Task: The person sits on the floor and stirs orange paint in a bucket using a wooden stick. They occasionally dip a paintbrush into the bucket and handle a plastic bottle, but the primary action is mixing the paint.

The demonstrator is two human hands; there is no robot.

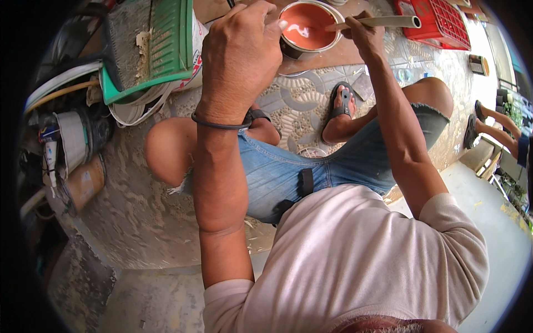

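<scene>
A round can of orange-red paint (307, 34) sits before me at the top of the view. My left hand (244, 47) is closed at the can's left side, its thumb tip over the rim and its other fingers curled, partly hidden. In my closed right hand (366, 38) is a pale hollow tube (391, 22), held at a slant. One end sticks out to the right; the other reaches over the can's right rim, down to the paint.
A green dustpan-like tray (172, 50) and a bucket stand at left, with boxes and tubes below them. At upper right lies a red plastic crate (436, 25), beside a small can (478, 65). Another person's legs (497, 130) show at the far right.
</scene>
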